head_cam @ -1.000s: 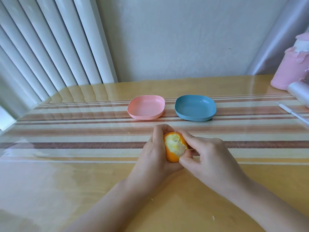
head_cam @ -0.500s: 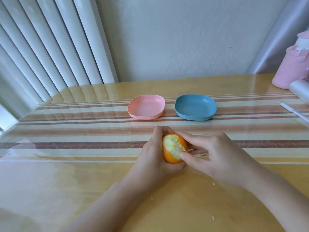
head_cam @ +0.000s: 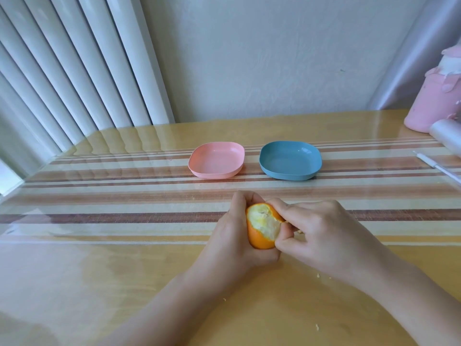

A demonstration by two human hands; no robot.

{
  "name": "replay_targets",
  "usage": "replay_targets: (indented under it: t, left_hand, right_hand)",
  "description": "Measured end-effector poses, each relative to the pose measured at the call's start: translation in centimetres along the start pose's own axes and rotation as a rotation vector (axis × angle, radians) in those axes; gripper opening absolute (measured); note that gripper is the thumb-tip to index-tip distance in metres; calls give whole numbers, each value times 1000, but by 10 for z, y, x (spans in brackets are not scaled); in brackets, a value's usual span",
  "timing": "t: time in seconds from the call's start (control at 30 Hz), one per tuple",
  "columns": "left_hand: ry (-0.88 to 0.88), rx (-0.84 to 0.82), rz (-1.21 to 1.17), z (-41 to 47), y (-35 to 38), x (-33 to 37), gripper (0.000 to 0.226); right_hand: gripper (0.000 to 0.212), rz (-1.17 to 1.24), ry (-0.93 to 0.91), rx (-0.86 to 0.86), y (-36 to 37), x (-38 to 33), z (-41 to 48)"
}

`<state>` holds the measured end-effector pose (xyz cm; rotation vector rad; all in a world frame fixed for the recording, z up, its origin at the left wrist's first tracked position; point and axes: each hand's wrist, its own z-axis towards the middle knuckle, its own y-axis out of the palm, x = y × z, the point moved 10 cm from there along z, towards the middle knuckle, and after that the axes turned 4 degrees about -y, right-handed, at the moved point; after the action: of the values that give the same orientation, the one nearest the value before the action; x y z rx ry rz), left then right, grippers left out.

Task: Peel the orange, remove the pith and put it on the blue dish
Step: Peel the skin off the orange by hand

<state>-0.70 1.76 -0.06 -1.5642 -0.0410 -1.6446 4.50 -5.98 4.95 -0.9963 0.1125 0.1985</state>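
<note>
A few pale crumbs lie nearest me on the yellow table. Past them my left hand wraps round the orange and holds it firmly. Its bare whitish patch faces up and the rind is on below. My right hand comes in from the right, thumb and fingers curled, pinching at the right edge of that patch where rind meets pith. I cannot tell whether the orange touches the table. Farther on runs a striped runner. On its far side sit a pink dish and, just right of it, the blue dish, well apart from the orange. A pink container stands at the far right.
</note>
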Motion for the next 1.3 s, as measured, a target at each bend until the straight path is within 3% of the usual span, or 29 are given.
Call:
replay_targets:
  t: [0.27,0.33,0.43,0.5,0.6,0.73,0.87,1.0,1.17,1.3]
  left_hand:
    - [22,-12,8,3,-3,5,57]
    - [22,-8,3,4,-7,3,57]
    - [11,-35,3,4,-8,0,58]
    - [11,-60,20,3,-6,0,58]
    - [4,-67,26,3,-5,-1,58]
    - [-12,-52,12,2,-4,-1,57]
    - [-22,-40,-5,2,-2,-2,56]
    - [-25,-41,-25,4,-2,-2,56]
    - [-31,-73,-25,3,-4,-3,57]
    - [-27,-59,-23,2,1,-3,55]
  right_hand:
    - [45,-81,-85,-6,2,-2,-1]
    - [45,73,-35,-35,5,9,-3]
    - [51,515,153,-71,9,31,-7]
    - [49,647,222,-98,13,39,-10]
    - [43,507,150,-105,12,33,-7]
    - [41,143,12,-6,7,14,-3]
    - [40,-52,-32,99,-1,6,-1]
    - [39,-81,-47,59,0,6,-1]
    - [42,163,-12,-54,5,11,-4]
    - [39,-2,-43,12,-1,3,-1]
